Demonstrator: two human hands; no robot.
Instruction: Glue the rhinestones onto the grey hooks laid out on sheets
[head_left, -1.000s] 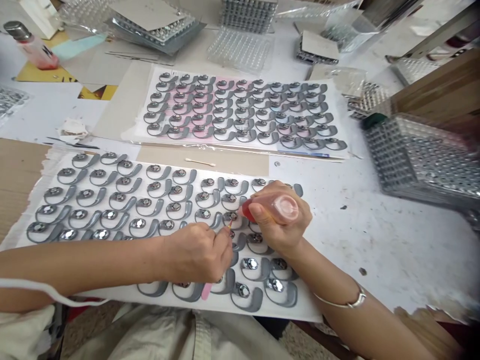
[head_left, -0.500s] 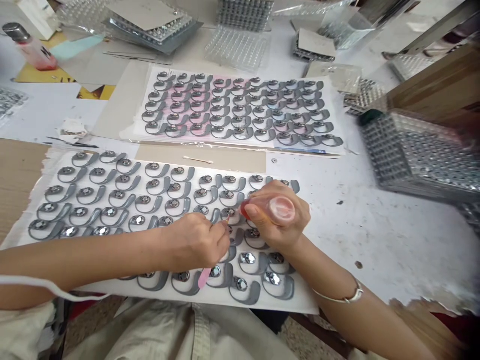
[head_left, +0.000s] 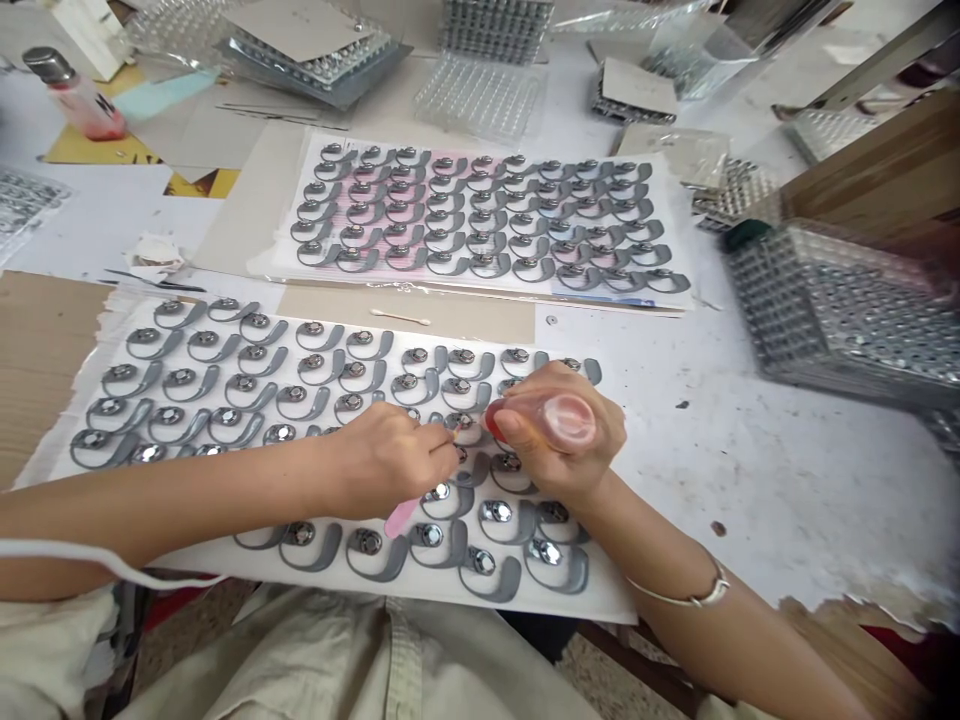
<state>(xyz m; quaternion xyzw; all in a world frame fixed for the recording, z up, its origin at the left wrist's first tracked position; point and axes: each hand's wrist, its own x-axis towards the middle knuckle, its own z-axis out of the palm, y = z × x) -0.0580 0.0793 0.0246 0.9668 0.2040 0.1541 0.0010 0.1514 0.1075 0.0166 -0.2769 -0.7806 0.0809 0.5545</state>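
Bending over a white sheet [head_left: 420, 590] laid on brown cardboard [head_left: 45, 340], the person holds both hands close together above rows of gray curved pieces, each with a round shiny center. The left hand [head_left: 386, 460] is closed around a thin stick with a pink handle [head_left: 401, 518], its fine tip just beside the round center of one gray piece [head_left: 459, 422] near the middle of the sheet. The right hand [head_left: 559, 430] grips a small plastic bottle [head_left: 570, 420] with its base turned up and its red tip [head_left: 493, 420] pointing toward that same piece, close to the stick but not clearly touching it. A thin bangle [head_left: 690, 597] circles the right wrist, and a white cord [head_left: 97, 565] lies across the left forearm. Beyond the cardboard, a second white sheet [head_left: 285, 265] carries more rows of the same pieces, with a cotton swab [head_left: 400, 317] lying between the two sheets. Plastic trays [head_left: 480, 100] sit farther up the white table [head_left: 750, 480], a stack of filled trays [head_left: 832, 310] stands to the right, and a pink bottle with a metal cap [head_left: 75, 100] lies at the upper left.
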